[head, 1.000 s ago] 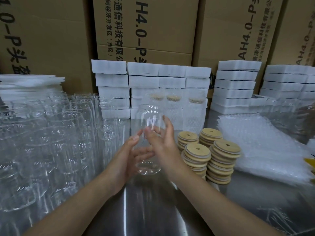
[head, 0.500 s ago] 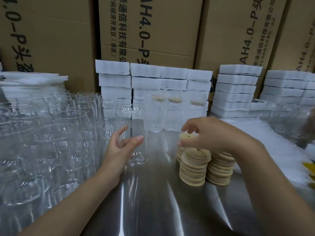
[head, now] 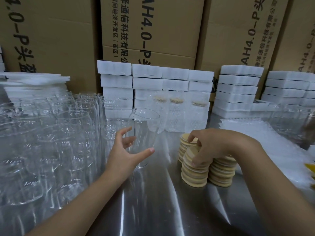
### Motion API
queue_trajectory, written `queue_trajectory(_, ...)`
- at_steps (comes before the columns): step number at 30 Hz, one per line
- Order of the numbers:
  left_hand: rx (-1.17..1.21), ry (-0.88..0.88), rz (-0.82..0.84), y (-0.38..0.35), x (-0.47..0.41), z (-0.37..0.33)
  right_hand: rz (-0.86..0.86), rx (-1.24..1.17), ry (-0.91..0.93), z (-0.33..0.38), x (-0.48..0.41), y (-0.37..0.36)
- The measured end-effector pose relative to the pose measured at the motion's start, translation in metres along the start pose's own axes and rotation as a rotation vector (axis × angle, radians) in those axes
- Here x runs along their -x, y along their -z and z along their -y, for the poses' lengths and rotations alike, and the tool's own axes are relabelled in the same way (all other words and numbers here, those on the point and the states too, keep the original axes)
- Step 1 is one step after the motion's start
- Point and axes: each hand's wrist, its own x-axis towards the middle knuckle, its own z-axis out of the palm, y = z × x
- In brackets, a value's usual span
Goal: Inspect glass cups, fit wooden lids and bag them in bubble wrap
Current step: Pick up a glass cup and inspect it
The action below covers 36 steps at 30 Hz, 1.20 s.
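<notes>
steel counter point(head: 153, 210), glasses point(head: 51, 142) massed left, cartons point(head: 162, 31) behind; left hand point(head: 124, 150) holds a glass cup point(head: 144, 130), right hand point(head: 213, 145) pinches a wooden lid point(head: 190, 153).

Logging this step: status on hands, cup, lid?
Left hand holds glass cup, tilted. Right hand pinches top lid on front stack. Bagged cups stand behind, not in the way.

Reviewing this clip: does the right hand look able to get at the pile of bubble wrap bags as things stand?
Probably yes: the bubble wrap bags lie on the table just right of the lid stacks, with nothing between, though the right hand is pinching a lid.
</notes>
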Motion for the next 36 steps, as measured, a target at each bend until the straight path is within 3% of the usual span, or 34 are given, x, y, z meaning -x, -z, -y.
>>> queue_trajectory(3,-0.053,-0.027,-0.009,0.000,-0.002,0.005,-0.157,-0.110,0.093,-0.001,-0.001,0.002)
queue_trajectory(9,-0.171,-0.069,-0.028,0.001,-0.005,0.009,-0.765,-0.733,0.277,0.013,-0.012,0.000)
queue_trajectory(13,-0.248,-0.124,-0.054,0.001,-0.004,0.008,-0.801,-1.200,0.440,0.038,-0.024,-0.019)
queue_trajectory(16,-0.250,-0.139,-0.055,0.001,-0.003,0.009,-0.788,-1.372,0.512,0.055,-0.033,-0.037)
queue_trajectory(27,-0.213,-0.146,-0.005,-0.001,-0.003,0.011,-0.832,-1.158,0.567,0.070,-0.038,-0.058)
queue_trajectory(36,-0.200,-0.168,0.007,0.000,-0.001,0.008,-0.815,-1.150,0.612,0.068,-0.036,-0.060)
